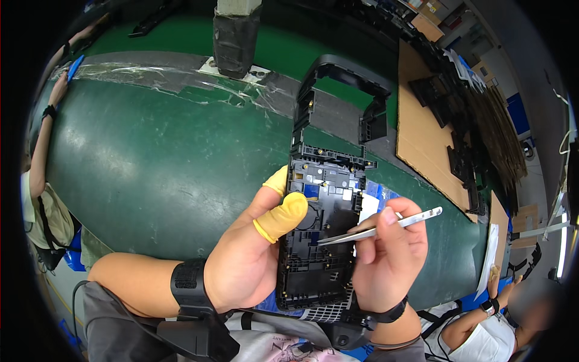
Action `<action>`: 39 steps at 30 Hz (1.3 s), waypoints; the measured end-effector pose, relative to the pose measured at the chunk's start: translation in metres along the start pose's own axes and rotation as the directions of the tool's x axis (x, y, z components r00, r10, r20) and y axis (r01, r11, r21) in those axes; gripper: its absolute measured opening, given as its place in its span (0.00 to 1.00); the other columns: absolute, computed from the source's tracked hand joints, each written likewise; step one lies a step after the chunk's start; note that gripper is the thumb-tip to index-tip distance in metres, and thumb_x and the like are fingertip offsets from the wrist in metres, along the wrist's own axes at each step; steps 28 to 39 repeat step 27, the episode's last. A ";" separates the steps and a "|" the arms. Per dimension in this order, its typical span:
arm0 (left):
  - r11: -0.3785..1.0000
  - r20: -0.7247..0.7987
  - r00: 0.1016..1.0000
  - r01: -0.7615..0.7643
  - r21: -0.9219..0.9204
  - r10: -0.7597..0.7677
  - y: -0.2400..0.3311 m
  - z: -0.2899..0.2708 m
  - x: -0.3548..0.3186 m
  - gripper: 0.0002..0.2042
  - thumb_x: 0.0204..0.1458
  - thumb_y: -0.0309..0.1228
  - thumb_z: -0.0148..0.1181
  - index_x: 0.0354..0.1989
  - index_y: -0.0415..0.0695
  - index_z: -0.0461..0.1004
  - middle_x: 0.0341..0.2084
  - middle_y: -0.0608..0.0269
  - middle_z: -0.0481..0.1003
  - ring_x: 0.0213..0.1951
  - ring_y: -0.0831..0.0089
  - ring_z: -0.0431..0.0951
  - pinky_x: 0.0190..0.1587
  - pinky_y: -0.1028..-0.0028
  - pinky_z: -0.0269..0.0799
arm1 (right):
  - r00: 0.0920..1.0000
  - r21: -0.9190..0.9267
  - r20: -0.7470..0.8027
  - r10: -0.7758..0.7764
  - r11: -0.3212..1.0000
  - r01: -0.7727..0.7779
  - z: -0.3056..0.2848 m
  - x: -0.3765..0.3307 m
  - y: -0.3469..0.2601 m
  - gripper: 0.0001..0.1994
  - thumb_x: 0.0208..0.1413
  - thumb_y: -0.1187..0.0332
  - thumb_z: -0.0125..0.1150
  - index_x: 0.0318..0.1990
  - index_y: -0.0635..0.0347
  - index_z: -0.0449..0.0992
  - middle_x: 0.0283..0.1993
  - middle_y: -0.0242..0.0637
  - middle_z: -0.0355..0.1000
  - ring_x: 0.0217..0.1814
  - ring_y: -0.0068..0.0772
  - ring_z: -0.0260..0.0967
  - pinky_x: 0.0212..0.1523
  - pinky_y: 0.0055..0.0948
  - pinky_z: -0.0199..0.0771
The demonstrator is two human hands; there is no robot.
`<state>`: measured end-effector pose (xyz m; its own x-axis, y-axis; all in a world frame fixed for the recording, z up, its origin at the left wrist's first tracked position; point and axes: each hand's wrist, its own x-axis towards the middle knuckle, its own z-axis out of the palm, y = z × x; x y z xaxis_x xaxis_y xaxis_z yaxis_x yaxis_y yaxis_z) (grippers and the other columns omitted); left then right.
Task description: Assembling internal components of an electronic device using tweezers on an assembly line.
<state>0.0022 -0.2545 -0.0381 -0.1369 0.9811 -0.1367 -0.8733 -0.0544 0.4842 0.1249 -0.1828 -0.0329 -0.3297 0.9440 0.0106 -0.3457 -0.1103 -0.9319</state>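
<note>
A long black plastic housing (pixel 329 271) with ribs, small brass inserts and an open frame at its far end is tilted up in front of me. My left hand (pixel 247 253) grips its left edge, with yellow finger cots (pixel 282 217) on the thumb and a finger. In my right hand (pixel 389 259) is a pair of metal tweezers (pixel 386 227), pinched between thumb and fingers. Their tips reach into the housing's lower middle, beside a small dark blue patch. Whether the tips hold anything is too small to tell.
A green table (pixel 163 163) spreads ahead, with a black-wrapped post (pixel 236 42) at its far strip. Cardboard (pixel 425 145) carrying black parts lies to the right. Co-workers sit at both sides: an arm (pixel 41 145) at left, a white sleeve (pixel 476 338) at right.
</note>
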 end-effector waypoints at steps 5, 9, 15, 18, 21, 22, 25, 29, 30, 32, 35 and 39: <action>0.998 -0.019 0.999 0.032 -0.055 -0.033 0.005 0.009 -0.005 0.31 0.41 0.12 0.47 0.56 0.45 0.48 0.47 0.60 0.63 0.48 0.71 0.65 0.48 0.71 0.64 | 0.989 0.040 -0.054 -0.140 0.989 0.142 -0.033 0.013 -0.031 0.06 0.49 0.72 0.50 0.34 0.63 0.64 0.18 0.36 0.64 0.10 0.17 0.50 0.13 0.15 0.48; 0.983 -0.018 1.000 0.009 0.186 -0.005 0.002 0.007 0.004 0.35 0.36 0.08 0.41 0.58 0.46 0.46 0.49 0.61 0.60 0.48 0.71 0.65 0.49 0.72 0.64 | 0.980 0.096 -0.090 -0.178 0.978 0.187 -0.079 0.035 -0.053 0.05 0.50 0.73 0.48 0.34 0.63 0.64 0.18 0.38 0.65 0.11 0.17 0.50 0.14 0.14 0.48; 0.934 -0.005 0.999 0.036 0.356 -0.037 -0.007 0.022 0.047 0.34 0.39 0.12 0.44 0.58 0.46 0.46 0.48 0.61 0.62 0.48 0.69 0.65 0.49 0.70 0.63 | 0.948 0.328 -0.261 0.182 0.940 -0.090 -0.186 0.073 -0.045 0.03 0.49 0.72 0.50 0.29 0.62 0.65 0.19 0.38 0.66 0.12 0.19 0.53 0.11 0.15 0.49; 0.900 0.027 0.998 0.038 0.434 -0.055 0.003 0.027 0.103 0.25 0.45 0.21 0.47 0.54 0.45 0.52 0.40 0.61 0.66 0.40 0.69 0.69 0.43 0.70 0.66 | 0.982 0.452 -0.114 0.150 0.888 -0.083 -0.184 0.078 -0.047 0.04 0.48 0.72 0.52 0.30 0.61 0.65 0.20 0.36 0.66 0.13 0.20 0.58 0.10 0.14 0.48; 0.783 -0.113 0.984 -0.039 0.621 0.139 0.036 0.025 0.182 0.24 0.43 0.28 0.53 0.51 0.43 0.56 0.36 0.58 0.69 0.32 0.66 0.72 0.38 0.69 0.69 | 0.978 0.411 -0.168 0.120 0.911 -0.041 -0.165 0.076 -0.040 0.04 0.47 0.74 0.52 0.30 0.62 0.65 0.19 0.37 0.66 0.13 0.20 0.61 0.08 0.14 0.47; 0.506 -0.130 0.905 -0.103 0.856 0.404 0.060 0.012 0.217 0.23 0.42 0.30 0.55 0.49 0.42 0.60 0.37 0.57 0.69 0.35 0.65 0.71 0.40 0.68 0.67 | 0.981 0.437 -0.131 0.142 0.897 -0.072 -0.160 0.072 -0.042 0.04 0.47 0.75 0.52 0.30 0.63 0.65 0.19 0.38 0.65 0.13 0.20 0.60 0.08 0.14 0.47; -0.297 0.306 0.659 -0.129 0.946 0.687 0.050 0.015 0.288 0.22 0.41 0.33 0.58 0.46 0.41 0.63 0.39 0.55 0.68 0.42 0.62 0.67 0.46 0.66 0.62 | 0.980 0.499 -0.136 0.147 0.864 -0.060 -0.160 0.070 -0.041 0.05 0.46 0.75 0.52 0.29 0.64 0.64 0.19 0.40 0.66 0.12 0.20 0.59 0.08 0.15 0.47; -0.780 0.604 0.692 -0.095 0.619 0.395 0.021 0.034 0.317 0.36 0.41 0.32 0.59 0.56 0.42 0.43 0.49 0.51 0.61 0.52 0.59 0.59 0.54 0.65 0.52 | 0.970 0.548 -0.212 0.121 0.836 0.016 -0.169 0.069 -0.046 0.08 0.45 0.74 0.54 0.32 0.64 0.63 0.20 0.42 0.66 0.11 0.21 0.59 0.08 0.15 0.48; -0.780 0.604 0.692 -0.095 0.619 0.395 0.021 0.034 0.317 0.36 0.41 0.32 0.59 0.56 0.42 0.43 0.49 0.51 0.61 0.52 0.59 0.59 0.54 0.65 0.52 | 0.970 0.548 -0.212 0.121 0.836 0.016 -0.169 0.069 -0.046 0.08 0.45 0.74 0.54 0.32 0.64 0.63 0.20 0.42 0.66 0.11 0.21 0.59 0.08 0.15 0.48; -0.780 0.604 0.692 -0.095 0.619 0.395 0.021 0.034 0.317 0.36 0.41 0.32 0.59 0.56 0.42 0.43 0.49 0.51 0.61 0.52 0.59 0.59 0.54 0.65 0.52 | 0.970 0.548 -0.212 0.121 0.836 0.016 -0.169 0.069 -0.046 0.08 0.45 0.74 0.54 0.32 0.64 0.63 0.20 0.42 0.66 0.11 0.21 0.59 0.08 0.15 0.48; -0.780 0.604 0.692 -0.095 0.619 0.395 0.021 0.034 0.317 0.36 0.41 0.32 0.59 0.56 0.42 0.43 0.49 0.51 0.61 0.52 0.59 0.59 0.54 0.65 0.52 | 0.970 0.548 -0.212 0.121 0.836 0.016 -0.169 0.069 -0.046 0.08 0.45 0.74 0.54 0.32 0.64 0.63 0.20 0.42 0.66 0.11 0.21 0.59 0.08 0.15 0.48; -0.780 0.604 0.692 -0.095 0.619 0.395 0.021 0.034 0.317 0.36 0.41 0.32 0.59 0.56 0.42 0.43 0.49 0.51 0.61 0.52 0.59 0.59 0.54 0.65 0.52 | 0.970 0.548 -0.212 0.121 0.836 0.016 -0.169 0.069 -0.046 0.08 0.45 0.74 0.54 0.32 0.64 0.63 0.20 0.42 0.66 0.11 0.21 0.59 0.08 0.15 0.48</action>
